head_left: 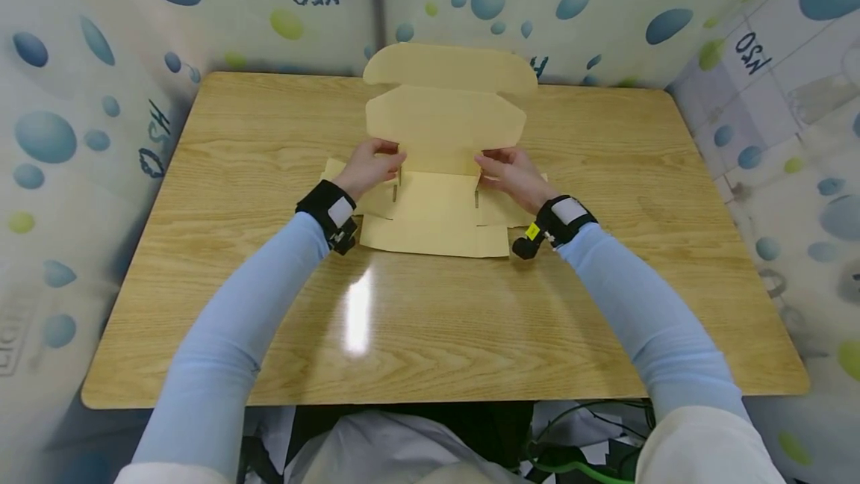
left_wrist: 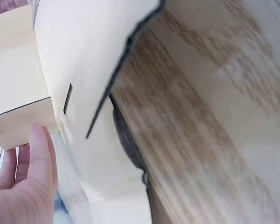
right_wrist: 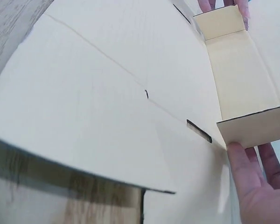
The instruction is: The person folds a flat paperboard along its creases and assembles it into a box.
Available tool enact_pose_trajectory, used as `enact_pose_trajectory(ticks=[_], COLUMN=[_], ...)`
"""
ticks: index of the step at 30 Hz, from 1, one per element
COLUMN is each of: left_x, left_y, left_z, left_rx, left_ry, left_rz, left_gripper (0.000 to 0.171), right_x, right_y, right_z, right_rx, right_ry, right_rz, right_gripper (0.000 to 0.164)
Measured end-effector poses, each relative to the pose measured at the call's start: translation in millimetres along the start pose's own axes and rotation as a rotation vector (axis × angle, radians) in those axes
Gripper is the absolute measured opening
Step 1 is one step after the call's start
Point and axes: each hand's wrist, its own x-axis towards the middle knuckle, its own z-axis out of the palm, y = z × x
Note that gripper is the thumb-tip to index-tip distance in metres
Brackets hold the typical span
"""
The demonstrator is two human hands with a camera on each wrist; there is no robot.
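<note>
A tan cardboard box (head_left: 440, 208), unfolded with its panels spread, lies on the table. Its back panel (head_left: 446, 114) and curved end flap (head_left: 450, 66) stretch toward the far edge. At the left side, my left hand (head_left: 372, 166) pinches a small side flap (left_wrist: 25, 122), which stands folded up. My right hand (head_left: 513, 176) pinches the matching right flap (right_wrist: 254, 127), also raised, with the thumb at its lower corner. Both wrist views show narrow slots (right_wrist: 199, 131) cut along the creases. Some fingers are partly hidden behind the flaps.
The wooden table (head_left: 430, 320) has its front edge close to the person's body. Patterned curtains (head_left: 430, 13) hang behind the table and at both sides. Black wrist straps with small cameras (head_left: 527, 245) sit on both arms. Cables (head_left: 591, 469) hang below the front edge.
</note>
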Motion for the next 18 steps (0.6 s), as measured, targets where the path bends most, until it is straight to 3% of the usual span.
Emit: enact_pose_trajectory(ticks=[3,11,18], left_x=[-1.8,-3.1,-4.2], left_y=[-1.3,-5.7,-2.3], left_z=[-2.3,-4.2,-4.4], left_rx=[0.023,0.052,0.066], left_ry=[-0.012,-0.048,-0.071], left_rz=[-0.021,-0.038,-0.066], left_gripper=[0.049,0.052,0.053], right_x=[-0.5,-4.3,-7.1], right_y=[0.7,2.8,2.1], right_z=[0.9,-1.2,-1.3], right_rx=[-0.011,-0.055,-0.062], right_ry=[-0.003,-0.039,-0.047], right_rz=[0.006,0.019,0.017], right_gripper=[0.026,0.049,0.049])
